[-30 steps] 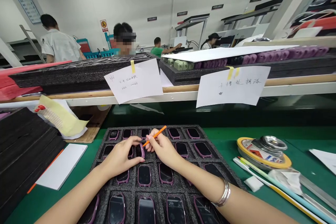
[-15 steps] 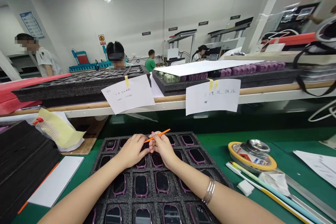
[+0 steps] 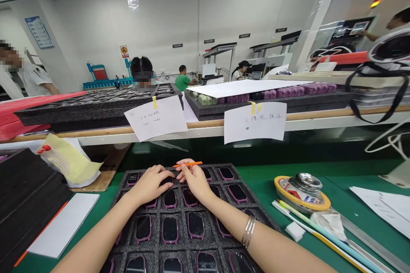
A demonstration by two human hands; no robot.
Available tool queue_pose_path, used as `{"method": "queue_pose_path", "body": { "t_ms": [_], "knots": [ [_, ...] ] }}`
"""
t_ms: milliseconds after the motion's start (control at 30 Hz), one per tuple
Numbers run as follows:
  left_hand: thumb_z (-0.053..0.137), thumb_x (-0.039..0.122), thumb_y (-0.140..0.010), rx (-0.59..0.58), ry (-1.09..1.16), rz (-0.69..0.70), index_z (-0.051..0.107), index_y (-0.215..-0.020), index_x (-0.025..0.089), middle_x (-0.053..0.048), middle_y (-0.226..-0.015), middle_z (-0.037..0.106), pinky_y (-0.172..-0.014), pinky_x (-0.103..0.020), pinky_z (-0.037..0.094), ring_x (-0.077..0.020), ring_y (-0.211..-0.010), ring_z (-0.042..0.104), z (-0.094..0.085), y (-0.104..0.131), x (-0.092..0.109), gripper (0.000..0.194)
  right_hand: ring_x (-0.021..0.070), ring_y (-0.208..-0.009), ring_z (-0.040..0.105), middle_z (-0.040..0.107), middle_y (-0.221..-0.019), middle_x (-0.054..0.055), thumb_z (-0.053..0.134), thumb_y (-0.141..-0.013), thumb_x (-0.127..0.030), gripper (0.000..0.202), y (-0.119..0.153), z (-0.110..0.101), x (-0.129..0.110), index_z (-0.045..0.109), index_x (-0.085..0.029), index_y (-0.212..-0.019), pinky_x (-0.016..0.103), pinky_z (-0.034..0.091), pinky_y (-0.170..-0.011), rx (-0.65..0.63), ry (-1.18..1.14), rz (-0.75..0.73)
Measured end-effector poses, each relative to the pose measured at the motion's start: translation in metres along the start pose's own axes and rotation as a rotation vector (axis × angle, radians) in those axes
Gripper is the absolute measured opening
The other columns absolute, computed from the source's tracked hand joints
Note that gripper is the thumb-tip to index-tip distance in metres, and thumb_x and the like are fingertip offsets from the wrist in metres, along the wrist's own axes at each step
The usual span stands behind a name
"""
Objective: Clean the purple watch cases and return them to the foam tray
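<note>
A black foam tray (image 3: 182, 251) lies on the green table, its compartments holding several dark-screened watch cases with purple frames, such as one watch case (image 3: 195, 225). Over the tray's far part, my left hand (image 3: 156, 184) is closed around the edges of a dark watch case (image 3: 167, 180), partly hidden by the fingers. Just to its right, my right hand (image 3: 191, 175) is closed on a thin orange stick (image 3: 192, 164), which points left and right above the far row. A silvery bangle circles my right wrist.
A yellow-rimmed round tin (image 3: 301, 192), toothbrushes (image 3: 317, 234) and a white block (image 3: 295, 231) lie at right. Stacked black foam (image 3: 28, 204) and a white slab (image 3: 65, 224) stand left. Beyond is a shelf (image 3: 205, 131) with hanging paper notes and trays. Several people are farther back.
My left hand has parted slightly from my right hand and now shows a watch case at its fingers. The orange stick has tilted flatter and shifted left. The view has shifted slightly.
</note>
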State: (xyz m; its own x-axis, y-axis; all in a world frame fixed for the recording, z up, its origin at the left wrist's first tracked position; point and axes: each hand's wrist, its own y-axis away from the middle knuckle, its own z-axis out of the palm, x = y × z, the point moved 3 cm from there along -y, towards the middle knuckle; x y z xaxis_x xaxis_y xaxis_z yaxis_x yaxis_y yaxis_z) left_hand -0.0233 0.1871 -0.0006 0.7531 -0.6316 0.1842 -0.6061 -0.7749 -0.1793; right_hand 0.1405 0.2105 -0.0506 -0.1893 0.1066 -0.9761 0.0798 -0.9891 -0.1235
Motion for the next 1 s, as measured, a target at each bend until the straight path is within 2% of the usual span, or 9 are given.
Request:
{"method": "queue_pose_path", "body": {
  "t_ms": [133, 233, 467, 700, 800, 1000],
  "knots": [
    [0.063, 0.030, -0.095, 0.031, 0.069, 0.000, 0.068, -0.112, 0.019, -0.006, -0.110, 0.066, -0.097, -0.051, 0.049, -0.0251, -0.106, 0.062, 0.001, 0.000, -0.005, 0.021, 0.0146, -0.077, 0.067, 0.068, -0.100, 0.004, 0.061, -0.100, -0.035, 0.025, 0.001, 0.000, 0.001, 0.063, -0.014, -0.113, 0.031, 0.059, -0.068, -0.001, 0.075, 0.009],
    [0.066, 0.033, -0.094, 0.064, 0.150, 0.009, 0.066, -0.112, 0.018, -0.007, -0.112, 0.068, -0.096, -0.047, 0.051, -0.0236, -0.105, 0.064, 0.000, 0.001, -0.009, 0.024, 0.0149, -0.078, 0.067, 0.068, -0.100, 0.004, 0.061, -0.099, -0.035, 0.025, -0.001, 0.007, 0.001, 0.064, -0.014, -0.113, 0.031, 0.059, -0.068, -0.005, 0.118, 0.019],
    [0.068, 0.037, -0.092, 0.102, 0.301, -0.010, 0.068, -0.104, 0.017, -0.006, -0.107, 0.071, -0.092, -0.045, 0.054, -0.0220, -0.100, 0.067, -0.001, 0.002, -0.017, 0.024, 0.0161, -0.081, 0.068, 0.068, -0.105, 0.005, 0.060, -0.100, -0.036, 0.028, -0.018, 0.019, 0.007, 0.062, -0.015, -0.117, 0.032, 0.060, -0.070, 0.039, 0.123, 0.067],
    [0.080, 0.034, -0.080, 0.160, 0.413, -0.136, 0.054, -0.117, 0.018, -0.007, -0.112, 0.070, -0.096, -0.045, 0.054, -0.0240, -0.105, 0.068, 0.007, 0.005, -0.023, 0.048, 0.0159, -0.081, 0.068, 0.068, -0.104, 0.005, 0.061, -0.100, -0.036, 0.027, -0.014, 0.015, 0.010, 0.062, -0.015, -0.117, 0.033, 0.060, -0.070, 0.012, 0.153, 0.074],
    [0.081, 0.031, -0.078, 0.158, 0.436, -0.144, 0.053, -0.116, 0.021, -0.006, -0.112, 0.070, -0.098, -0.045, 0.054, -0.0237, -0.106, 0.068, 0.008, 0.005, -0.022, 0.049, 0.0153, -0.079, 0.068, 0.068, -0.102, 0.005, 0.061, -0.100, -0.035, 0.027, -0.013, 0.016, 0.010, 0.063, -0.015, -0.116, 0.032, 0.059, -0.068, -0.003, 0.166, 0.058],
    [0.078, 0.035, -0.082, 0.155, 0.446, -0.128, 0.057, -0.118, 0.017, -0.008, -0.112, 0.069, -0.097, -0.048, 0.053, -0.0256, -0.106, 0.067, 0.009, 0.005, -0.022, 0.045, 0.0158, -0.080, 0.068, 0.068, -0.104, 0.005, 0.060, -0.100, -0.036, 0.027, -0.014, 0.016, 0.012, 0.062, -0.015, -0.117, 0.032, 0.059, -0.069, -0.016, 0.188, 0.037]
  ]
}}
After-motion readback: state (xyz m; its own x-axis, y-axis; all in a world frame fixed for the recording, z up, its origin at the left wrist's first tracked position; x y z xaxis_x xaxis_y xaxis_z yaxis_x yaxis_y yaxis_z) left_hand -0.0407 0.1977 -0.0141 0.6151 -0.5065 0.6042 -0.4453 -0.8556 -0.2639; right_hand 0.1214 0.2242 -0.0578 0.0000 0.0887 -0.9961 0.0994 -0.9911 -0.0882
